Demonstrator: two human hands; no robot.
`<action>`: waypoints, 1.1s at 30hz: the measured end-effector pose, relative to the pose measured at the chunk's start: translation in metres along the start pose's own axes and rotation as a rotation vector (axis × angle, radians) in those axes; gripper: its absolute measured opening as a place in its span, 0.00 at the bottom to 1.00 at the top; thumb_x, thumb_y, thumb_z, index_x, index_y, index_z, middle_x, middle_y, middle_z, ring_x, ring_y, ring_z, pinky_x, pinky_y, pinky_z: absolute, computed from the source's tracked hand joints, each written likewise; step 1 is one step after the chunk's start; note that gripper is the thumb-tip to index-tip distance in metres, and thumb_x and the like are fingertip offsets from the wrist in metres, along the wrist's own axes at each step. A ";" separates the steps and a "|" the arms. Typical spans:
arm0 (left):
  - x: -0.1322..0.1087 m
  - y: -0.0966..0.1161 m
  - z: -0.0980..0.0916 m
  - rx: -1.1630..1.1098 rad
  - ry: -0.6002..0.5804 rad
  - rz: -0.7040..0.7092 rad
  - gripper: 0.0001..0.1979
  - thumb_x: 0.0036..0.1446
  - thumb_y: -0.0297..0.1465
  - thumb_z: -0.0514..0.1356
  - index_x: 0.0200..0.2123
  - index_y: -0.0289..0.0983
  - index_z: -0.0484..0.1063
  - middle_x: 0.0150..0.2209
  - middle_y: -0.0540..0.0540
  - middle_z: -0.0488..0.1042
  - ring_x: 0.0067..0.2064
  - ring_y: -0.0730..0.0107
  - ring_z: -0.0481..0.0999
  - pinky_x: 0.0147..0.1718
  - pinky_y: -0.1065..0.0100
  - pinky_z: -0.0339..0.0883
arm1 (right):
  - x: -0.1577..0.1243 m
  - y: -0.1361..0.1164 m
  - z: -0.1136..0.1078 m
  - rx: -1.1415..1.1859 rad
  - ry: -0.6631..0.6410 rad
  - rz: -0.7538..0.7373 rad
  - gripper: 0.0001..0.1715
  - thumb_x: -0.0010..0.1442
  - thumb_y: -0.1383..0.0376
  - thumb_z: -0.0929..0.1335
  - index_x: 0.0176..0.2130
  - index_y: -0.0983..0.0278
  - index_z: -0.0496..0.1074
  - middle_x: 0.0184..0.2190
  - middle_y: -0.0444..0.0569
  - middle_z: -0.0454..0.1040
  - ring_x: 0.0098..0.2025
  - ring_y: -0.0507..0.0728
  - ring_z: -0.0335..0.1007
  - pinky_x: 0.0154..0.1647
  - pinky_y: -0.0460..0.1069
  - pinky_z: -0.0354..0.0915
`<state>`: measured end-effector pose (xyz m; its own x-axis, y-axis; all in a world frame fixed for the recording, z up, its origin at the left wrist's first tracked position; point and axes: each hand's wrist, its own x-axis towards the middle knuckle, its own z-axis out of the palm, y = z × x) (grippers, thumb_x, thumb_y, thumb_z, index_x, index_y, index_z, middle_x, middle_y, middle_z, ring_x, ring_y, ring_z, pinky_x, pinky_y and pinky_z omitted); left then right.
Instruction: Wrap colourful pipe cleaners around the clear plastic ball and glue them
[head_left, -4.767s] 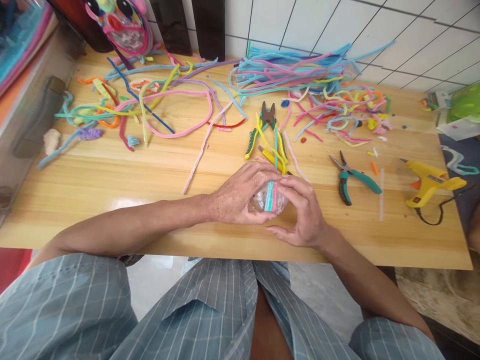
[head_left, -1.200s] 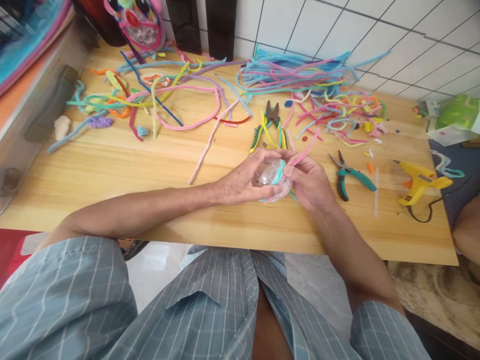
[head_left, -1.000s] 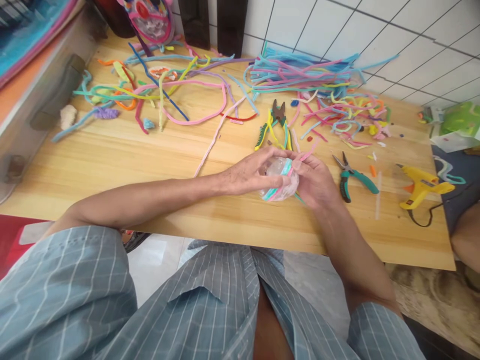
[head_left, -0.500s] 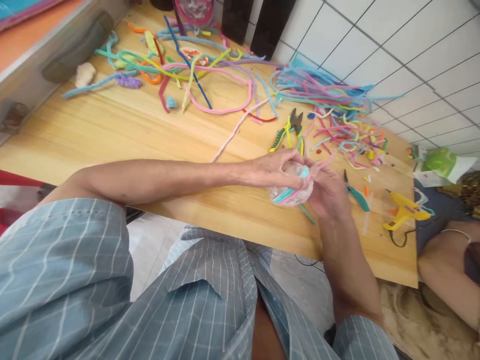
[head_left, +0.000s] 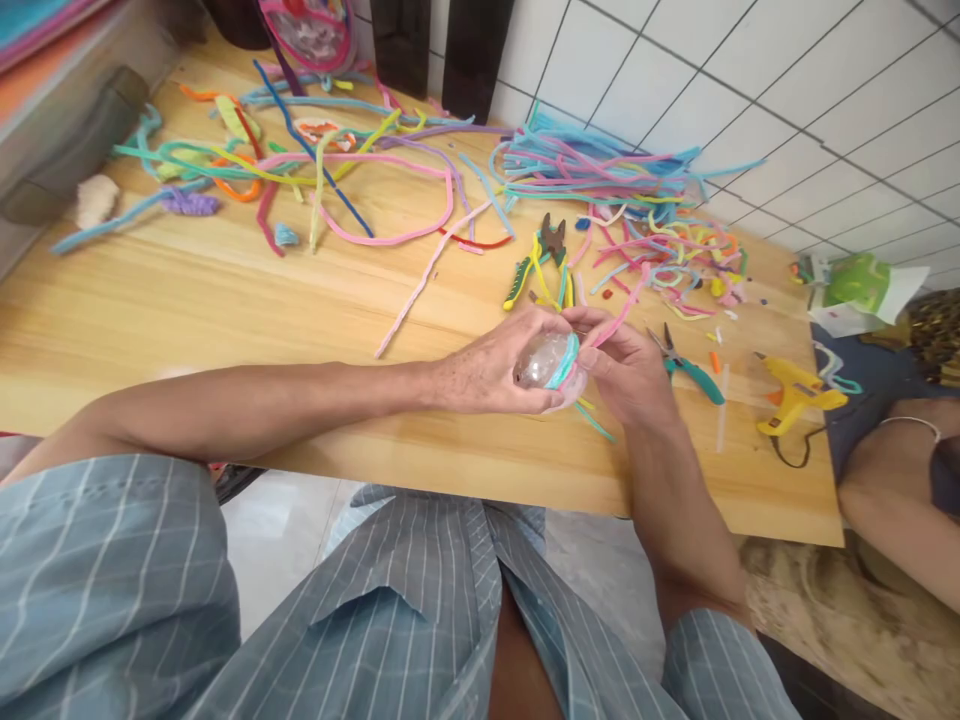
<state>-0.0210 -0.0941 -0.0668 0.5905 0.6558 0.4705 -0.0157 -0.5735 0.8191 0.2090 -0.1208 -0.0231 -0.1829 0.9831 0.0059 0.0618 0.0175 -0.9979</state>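
My left hand (head_left: 501, 362) is closed around a clear, round plastic ball (head_left: 538, 362), with the thumb below it and fingers over its top. Turquoise and pink pipe cleaner bands circle the ball's right side. My right hand (head_left: 626, 368) pinches a pink pipe cleaner (head_left: 624, 312) at the ball's edge, and its loose end sticks up to the right. Just beyond the hands lie yellow-and-green cutting pliers (head_left: 553, 240). To the right of my right hand are teal-handled long-nose pliers (head_left: 694, 375).
A bundle of blue and pink pipe cleaners (head_left: 600, 165) lies by the tiled wall, with cut scraps (head_left: 675, 255) in front. More bent pipe cleaners (head_left: 300, 180) spread across the back left. A yellow glue gun (head_left: 799, 393) rests at the right edge, near another person's arm (head_left: 900, 490).
The ball has turned in my hands, so its clear end now faces up toward me. The pink pipe cleaner's free end stands higher. The view has shifted to the right.
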 end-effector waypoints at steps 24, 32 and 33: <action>-0.013 0.002 -0.002 0.098 -0.069 0.100 0.45 0.67 0.45 0.71 0.80 0.48 0.54 0.76 0.33 0.63 0.81 0.39 0.62 0.78 0.31 0.63 | -0.021 0.001 0.018 0.063 0.086 -0.004 0.24 0.53 0.46 0.87 0.40 0.54 0.82 0.63 0.50 0.83 0.67 0.66 0.79 0.71 0.65 0.75; -0.012 0.020 -0.005 -0.010 -0.111 -0.129 0.35 0.72 0.48 0.68 0.74 0.45 0.62 0.69 0.35 0.73 0.71 0.46 0.76 0.71 0.41 0.74 | -0.023 -0.001 0.016 0.006 0.057 -0.053 0.22 0.55 0.47 0.86 0.36 0.55 0.81 0.61 0.50 0.83 0.63 0.64 0.81 0.69 0.63 0.76; -0.012 0.021 -0.006 -0.030 -0.110 -0.157 0.34 0.72 0.48 0.68 0.73 0.44 0.63 0.68 0.35 0.73 0.69 0.46 0.77 0.70 0.41 0.75 | -0.023 -0.002 0.017 0.009 0.055 -0.046 0.22 0.55 0.47 0.86 0.36 0.55 0.81 0.61 0.50 0.84 0.62 0.64 0.81 0.69 0.64 0.76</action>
<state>-0.0331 -0.1114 -0.0530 0.6720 0.6776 0.2989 0.0606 -0.4525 0.8897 0.1966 -0.1463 -0.0224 -0.1307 0.9899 0.0549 0.0461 0.0614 -0.9970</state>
